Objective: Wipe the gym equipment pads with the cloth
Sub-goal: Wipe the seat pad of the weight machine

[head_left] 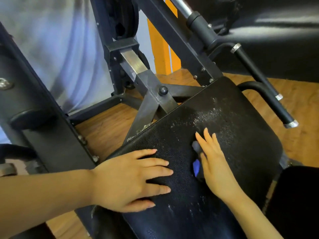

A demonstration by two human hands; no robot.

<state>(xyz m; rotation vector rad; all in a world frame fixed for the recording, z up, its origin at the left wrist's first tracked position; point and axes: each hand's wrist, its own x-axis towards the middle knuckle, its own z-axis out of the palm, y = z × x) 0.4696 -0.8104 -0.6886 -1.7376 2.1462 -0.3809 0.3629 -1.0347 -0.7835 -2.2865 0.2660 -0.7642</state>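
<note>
We have our right hand (213, 163) flat on the black pad (241, 135), fingers straight, pressing the cloth (196, 165) beneath the palm; only a blue-grey fold shows at the thumb side. Our left hand (136, 180) lies spread and holding nothing on the pad's near left edge, steadying it. The white speckled patch (208, 116) sits just beyond our right fingertips, up the pad toward the frame (155, 94). The pad's long axis runs from us up and away, so we judge the next stroke should push the cloth forward along it; the right hand is nearer.
</note>
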